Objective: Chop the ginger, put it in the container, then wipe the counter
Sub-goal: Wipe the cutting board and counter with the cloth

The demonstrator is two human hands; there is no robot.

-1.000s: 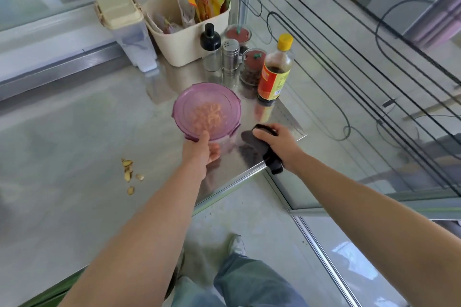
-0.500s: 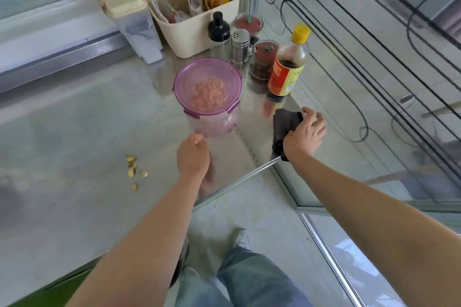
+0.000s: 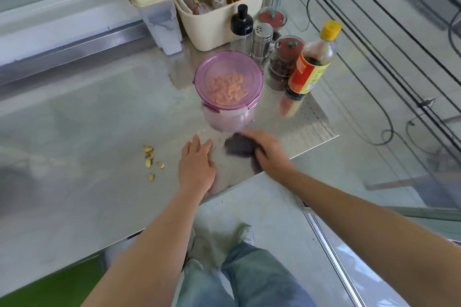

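A round container with a purple lid (image 3: 228, 80) stands on the steel counter (image 3: 82, 119), chopped ginger showing through the lid. My right hand (image 3: 270, 154) presses a dark cloth (image 3: 240, 148) onto the counter just in front of the container; the cloth is blurred. My left hand (image 3: 197, 164) lies flat and empty on the counter, fingers apart, right beside the cloth. Several ginger scraps (image 3: 150, 161) lie on the counter left of my left hand.
Behind the container stand a soy sauce bottle (image 3: 311, 60), two spice jars (image 3: 284, 60), a steel shaker (image 3: 261, 41), a black-capped bottle (image 3: 241, 26), a cream basket of packets (image 3: 219, 17) and a lidded white box (image 3: 154, 7). The counter's front edge runs near my wrists.
My left hand let go of the container and came down flat on the counter. My right hand carried the dark cloth from the counter's right corner leftward to in front of the container.
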